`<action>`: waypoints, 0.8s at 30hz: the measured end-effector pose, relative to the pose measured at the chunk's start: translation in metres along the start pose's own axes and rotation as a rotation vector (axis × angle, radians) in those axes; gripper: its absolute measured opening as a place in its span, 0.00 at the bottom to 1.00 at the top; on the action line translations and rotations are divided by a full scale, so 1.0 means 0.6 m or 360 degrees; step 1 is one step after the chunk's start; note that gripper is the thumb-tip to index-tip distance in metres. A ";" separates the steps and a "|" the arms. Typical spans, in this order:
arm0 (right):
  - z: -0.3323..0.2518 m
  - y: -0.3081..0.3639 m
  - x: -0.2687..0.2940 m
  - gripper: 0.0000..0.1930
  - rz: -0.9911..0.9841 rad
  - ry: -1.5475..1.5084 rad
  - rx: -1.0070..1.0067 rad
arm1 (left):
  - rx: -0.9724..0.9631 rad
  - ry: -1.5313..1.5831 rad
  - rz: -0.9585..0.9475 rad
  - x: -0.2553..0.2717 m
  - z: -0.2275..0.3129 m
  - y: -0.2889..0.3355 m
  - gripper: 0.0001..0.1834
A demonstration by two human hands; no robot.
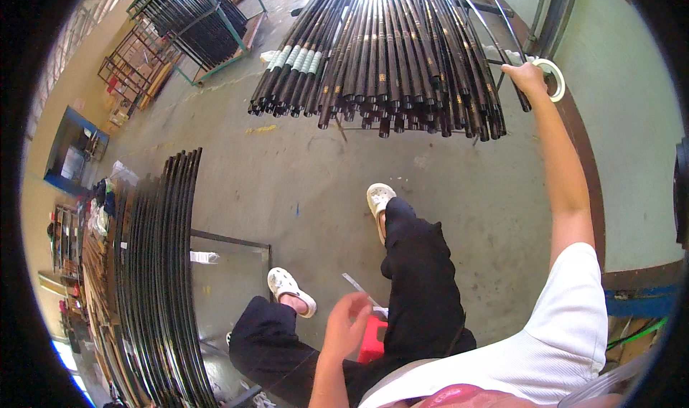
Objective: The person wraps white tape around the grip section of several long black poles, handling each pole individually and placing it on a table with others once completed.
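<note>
The right hand (524,76) reaches far out to the right edge of the bundle of black rods (380,56), fingers closed on one thin rod (511,85), a roll of white tape (552,78) just beside it. The left hand (348,325) hovers near the lap, loosely curled and holding nothing, above a red stool (372,340). Drawing that rod cleanly would call for pulling along its length. More black rods (161,279) lie on a rack at near left.
</note>
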State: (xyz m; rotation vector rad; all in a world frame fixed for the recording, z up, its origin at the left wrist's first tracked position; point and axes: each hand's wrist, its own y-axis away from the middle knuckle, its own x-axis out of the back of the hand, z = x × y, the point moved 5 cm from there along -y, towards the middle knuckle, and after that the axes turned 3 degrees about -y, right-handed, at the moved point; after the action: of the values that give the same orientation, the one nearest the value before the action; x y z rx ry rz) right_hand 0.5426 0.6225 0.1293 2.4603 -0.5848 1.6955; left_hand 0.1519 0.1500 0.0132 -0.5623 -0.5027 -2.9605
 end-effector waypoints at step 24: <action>-0.272 0.845 0.009 0.21 -0.0968 -0.1903 0.1790 | -0.0681 0.0867 0.0622 0.180 0.158 0.071 0.11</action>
State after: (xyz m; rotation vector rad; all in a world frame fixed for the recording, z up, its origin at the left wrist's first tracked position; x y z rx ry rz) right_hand 0.2161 0.2016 0.1272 3.5366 1.3652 0.0599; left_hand 0.0904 0.1391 0.1494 0.1295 0.2660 -2.6621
